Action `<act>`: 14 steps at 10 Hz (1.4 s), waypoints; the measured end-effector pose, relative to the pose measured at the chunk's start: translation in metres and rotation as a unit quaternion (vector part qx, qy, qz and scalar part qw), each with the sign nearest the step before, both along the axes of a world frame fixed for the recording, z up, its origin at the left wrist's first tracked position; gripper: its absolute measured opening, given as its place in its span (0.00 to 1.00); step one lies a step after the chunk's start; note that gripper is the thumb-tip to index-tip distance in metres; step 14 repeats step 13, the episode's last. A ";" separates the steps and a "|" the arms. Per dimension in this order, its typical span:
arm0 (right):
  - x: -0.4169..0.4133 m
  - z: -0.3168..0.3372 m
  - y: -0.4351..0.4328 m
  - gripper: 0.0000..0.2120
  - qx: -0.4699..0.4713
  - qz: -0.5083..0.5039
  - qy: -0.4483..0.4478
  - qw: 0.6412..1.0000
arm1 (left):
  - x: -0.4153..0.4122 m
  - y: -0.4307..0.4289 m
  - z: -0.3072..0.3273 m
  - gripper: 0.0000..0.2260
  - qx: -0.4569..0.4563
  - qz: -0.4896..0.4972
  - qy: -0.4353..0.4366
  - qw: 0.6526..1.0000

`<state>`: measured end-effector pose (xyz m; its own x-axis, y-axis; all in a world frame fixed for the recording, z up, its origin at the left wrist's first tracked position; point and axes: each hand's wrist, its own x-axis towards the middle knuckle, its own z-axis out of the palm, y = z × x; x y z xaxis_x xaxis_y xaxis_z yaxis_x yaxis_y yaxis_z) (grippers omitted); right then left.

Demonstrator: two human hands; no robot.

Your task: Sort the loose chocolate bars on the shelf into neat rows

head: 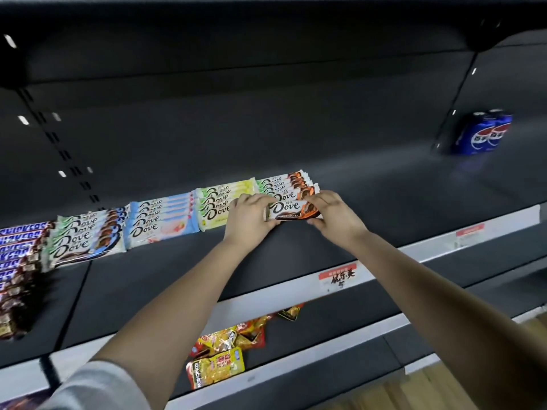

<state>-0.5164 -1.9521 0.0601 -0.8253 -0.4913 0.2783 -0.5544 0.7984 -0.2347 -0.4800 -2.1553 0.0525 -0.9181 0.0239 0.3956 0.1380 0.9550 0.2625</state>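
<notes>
Hands [251,216] on a Dove bar at mid-shelf

Head view: both hands meet at the centre of the frame on one orange-and-white Dove bar [291,209]. The left hand grips the bar's left end, with its fingers curled over the top edge. The right hand [331,216] pinches the right end between thumb and fingers. The bar lies crosswise with its logo facing up, at the front of the orange Dove row [288,184], and it touches or overlaps the bar behind it. Whether it rests on the shelf [165,279] or is held just above it cannot be told.

Left of that row, side by side, lie a yellow-green Dove row [220,202], a pale blue and pink Dove row [161,218] and a green and blue Dove row [85,238], each stepping lower toward the left of the frame. At the far left edge is a column of Snickers bars [20,247], blurred at its lower end.

In the upper right, two blue Pepsi cans [485,133] stand together, well apart from the chocolate. A white price strip with a red-topped label [340,276] runs along the shelf's front edge below the right forearm. On the lower shelf, at the lower centre, lie loose yellow and red snack packets [225,350]. A grey sleeve [97,386] covers the left arm at the bottom left.
</notes>
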 end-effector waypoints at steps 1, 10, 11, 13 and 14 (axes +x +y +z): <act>-0.008 -0.006 0.007 0.24 -0.003 0.002 -0.032 0.999 | -0.006 0.006 -0.007 0.21 -0.013 0.009 -0.008 1.000; -0.053 -0.028 -0.001 0.21 -0.121 -0.020 -0.037 0.992 | -0.023 0.019 -0.024 0.16 0.009 0.107 0.034 0.994; -0.055 -0.029 -0.001 0.21 -0.113 -0.020 -0.030 0.993 | -0.026 0.018 -0.026 0.17 0.011 0.110 0.025 0.994; -0.053 -0.026 -0.004 0.22 -0.131 -0.022 -0.001 0.991 | -0.024 0.019 -0.022 0.22 0.039 0.113 0.026 0.992; -0.053 -0.026 -0.004 0.22 -0.131 -0.022 -0.001 0.991 | -0.024 0.019 -0.022 0.22 0.039 0.113 0.026 0.992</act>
